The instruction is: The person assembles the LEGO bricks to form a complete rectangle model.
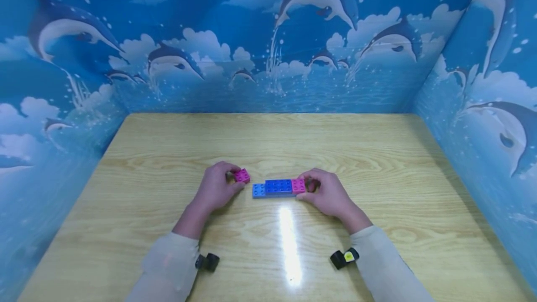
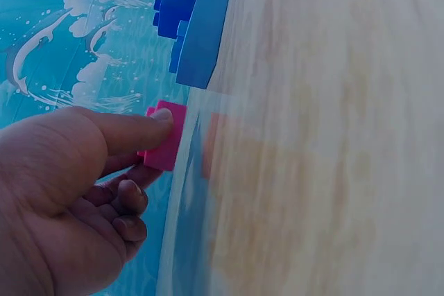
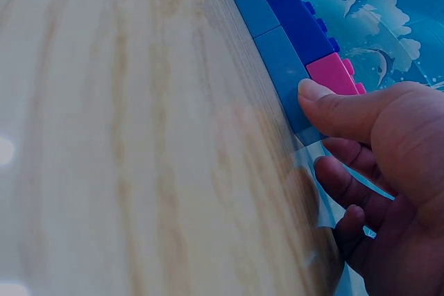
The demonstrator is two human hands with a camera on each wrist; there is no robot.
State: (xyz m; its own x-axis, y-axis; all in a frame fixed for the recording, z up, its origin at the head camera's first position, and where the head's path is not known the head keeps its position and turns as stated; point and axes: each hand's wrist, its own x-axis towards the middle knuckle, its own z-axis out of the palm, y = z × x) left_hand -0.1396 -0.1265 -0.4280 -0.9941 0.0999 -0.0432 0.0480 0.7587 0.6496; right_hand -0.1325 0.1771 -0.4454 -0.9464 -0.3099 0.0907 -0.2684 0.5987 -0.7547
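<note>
My left hand (image 1: 219, 184) pinches a small pink toy brick (image 1: 242, 175) between thumb and fingers; the left wrist view shows that brick (image 2: 166, 136) with its studs facing the wall. Just right of it lies a joined row of bricks: a light blue bottom layer (image 1: 258, 190), topped by a dark blue brick (image 1: 278, 186) and a second pink brick (image 1: 298, 185) at the right end. The left end of the light blue layer has bare studs. My right hand (image 1: 327, 192) grips the row's right end, its thumb against the light blue side (image 3: 277, 53) in the right wrist view.
A wood-grain table (image 1: 268, 143) bears the bricks. Blue dolphin-printed cloth (image 1: 235, 69) walls rise behind it and at both sides. Each wrist wears a black strap camera (image 1: 207, 262). A bright light reflection lies on the table in front of the row.
</note>
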